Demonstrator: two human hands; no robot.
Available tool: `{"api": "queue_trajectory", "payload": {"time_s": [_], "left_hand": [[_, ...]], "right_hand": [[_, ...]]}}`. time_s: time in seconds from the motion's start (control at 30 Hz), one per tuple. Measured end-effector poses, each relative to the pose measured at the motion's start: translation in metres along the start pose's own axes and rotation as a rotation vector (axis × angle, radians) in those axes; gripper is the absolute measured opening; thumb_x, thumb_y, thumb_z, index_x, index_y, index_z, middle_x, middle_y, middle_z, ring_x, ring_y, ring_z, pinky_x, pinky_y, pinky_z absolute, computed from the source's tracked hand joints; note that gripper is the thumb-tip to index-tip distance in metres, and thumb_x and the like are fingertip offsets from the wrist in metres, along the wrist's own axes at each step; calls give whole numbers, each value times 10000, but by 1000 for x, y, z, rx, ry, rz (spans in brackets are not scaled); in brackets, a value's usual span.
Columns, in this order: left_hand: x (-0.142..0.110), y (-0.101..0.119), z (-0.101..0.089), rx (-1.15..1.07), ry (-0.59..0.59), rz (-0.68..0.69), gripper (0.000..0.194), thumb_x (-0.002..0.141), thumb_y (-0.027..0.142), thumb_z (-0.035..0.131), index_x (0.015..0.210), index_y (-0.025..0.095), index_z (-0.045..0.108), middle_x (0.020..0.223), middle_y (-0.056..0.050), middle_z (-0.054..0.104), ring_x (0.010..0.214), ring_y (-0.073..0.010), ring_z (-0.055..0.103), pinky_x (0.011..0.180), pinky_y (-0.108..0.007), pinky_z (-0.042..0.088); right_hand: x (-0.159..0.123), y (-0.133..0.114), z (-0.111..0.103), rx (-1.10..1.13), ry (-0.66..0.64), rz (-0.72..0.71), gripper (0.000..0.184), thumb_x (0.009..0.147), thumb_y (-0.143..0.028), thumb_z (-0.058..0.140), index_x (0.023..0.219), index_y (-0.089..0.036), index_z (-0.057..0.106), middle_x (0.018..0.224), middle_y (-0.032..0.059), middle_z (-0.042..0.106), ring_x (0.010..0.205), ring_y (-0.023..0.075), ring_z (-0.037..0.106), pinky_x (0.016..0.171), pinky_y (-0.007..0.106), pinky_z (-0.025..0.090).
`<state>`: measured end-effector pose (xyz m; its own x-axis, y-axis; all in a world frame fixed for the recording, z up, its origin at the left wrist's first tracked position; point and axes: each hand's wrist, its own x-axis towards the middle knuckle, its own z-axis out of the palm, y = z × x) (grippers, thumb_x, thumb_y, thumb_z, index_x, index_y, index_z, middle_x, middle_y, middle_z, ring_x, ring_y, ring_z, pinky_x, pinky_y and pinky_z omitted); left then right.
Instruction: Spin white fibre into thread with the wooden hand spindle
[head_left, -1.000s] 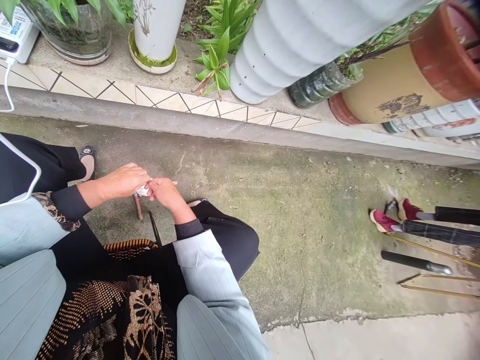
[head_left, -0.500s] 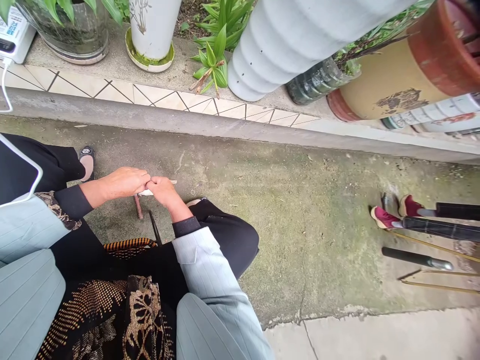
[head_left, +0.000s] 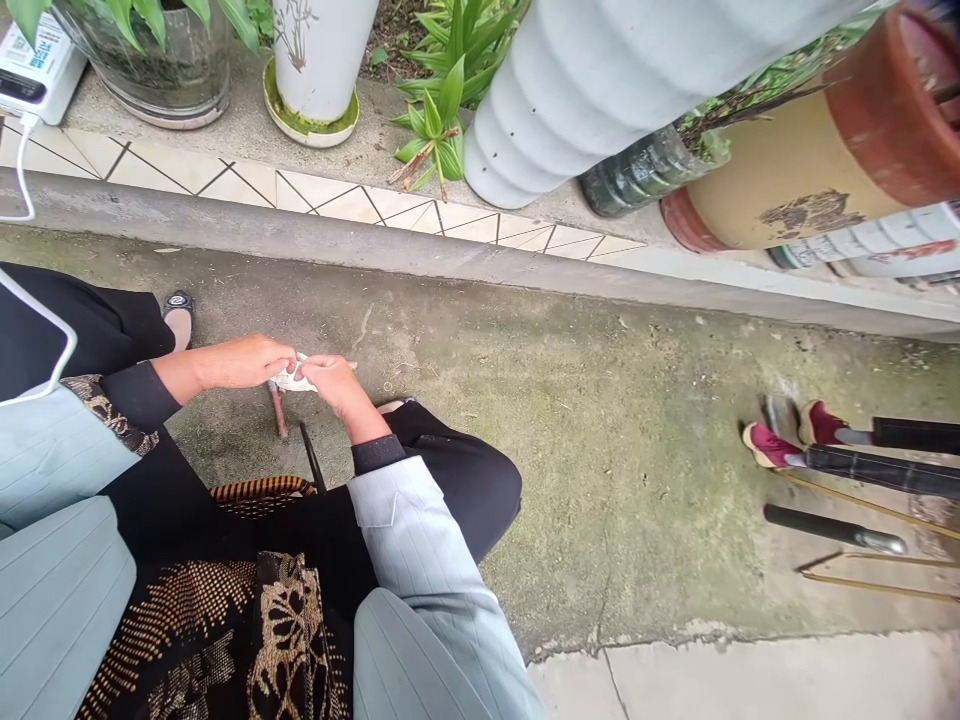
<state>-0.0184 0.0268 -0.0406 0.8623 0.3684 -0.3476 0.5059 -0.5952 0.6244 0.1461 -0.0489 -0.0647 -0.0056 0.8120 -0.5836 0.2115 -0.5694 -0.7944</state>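
Observation:
Between my two hands is a small, white, crumpled piece (head_left: 294,380), thin like paper or cloth; its exact kind is unclear. My left hand (head_left: 251,361) pinches its left end with bent fingers. On the other end, my right hand (head_left: 328,378) is closed, thumb and fingers pressed together. A pale, thin tip shows just past the right hand. Below the white piece, a reddish-brown stick (head_left: 278,410) points down toward my lap; whether it touches my hands cannot be made out.
Potted plants, including a white pot (head_left: 319,60) on a green saucer (head_left: 309,128), line a tiled ledge (head_left: 330,200). A white device (head_left: 45,70) with a cable (head_left: 26,165) sits at its left end. At right are another person's maroon shoes (head_left: 771,445) beside a dark tube (head_left: 817,526).
My hands have drawn slightly apart, and more of the white piece shows between them. The whole view has shifted a little.

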Motion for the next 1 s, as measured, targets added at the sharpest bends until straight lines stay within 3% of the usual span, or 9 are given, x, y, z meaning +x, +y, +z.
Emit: {"api": "queue_trajectory", "payload": {"time_s": [0.17,0.3,0.43,0.53,0.77,1.0], "left_hand": [[1,-1,1,-4,-46,-127,298,883,269,345,796,159,608,691,-18,598,618,-127,508,589,-226,336],[4,2,6,-69,-8,-144,288,858,244,336,821,163,610,755,-11,633,665,-121,537,603,-209,356],[7,5,11,-13,33,-178,298,849,216,317,803,157,605,739,-27,639,668,-136,556,607,-224,372],[8,4,13,93,61,-204,285,854,214,335,771,155,601,704,-39,641,639,-147,559,573,-234,360],[9,7,19,173,88,-207,264,860,235,386,706,168,590,645,-26,636,579,-139,549,511,-230,320],[9,7,28,41,196,-197,264,844,222,366,733,172,599,639,3,621,580,-125,534,538,-219,340]], "right_hand": [[-1,0,-1,-334,11,-70,225,735,-290,502,679,-152,672,560,-39,495,562,94,424,547,217,308],[-7,-1,2,-688,82,-312,252,853,-282,441,874,-197,677,808,17,642,746,140,549,681,238,385],[-11,-1,8,-1030,92,-391,290,934,-288,361,972,-180,628,981,91,639,857,187,596,726,265,421],[-11,-2,11,-1152,83,-410,290,953,-253,324,1034,-165,588,1025,116,621,926,203,593,758,272,435],[-10,-4,13,-1103,84,-347,285,933,-277,362,991,-171,620,979,111,647,901,202,604,745,273,427],[-5,3,5,-699,185,-288,229,819,-280,462,718,-195,649,720,14,629,703,142,527,635,235,347]]}}
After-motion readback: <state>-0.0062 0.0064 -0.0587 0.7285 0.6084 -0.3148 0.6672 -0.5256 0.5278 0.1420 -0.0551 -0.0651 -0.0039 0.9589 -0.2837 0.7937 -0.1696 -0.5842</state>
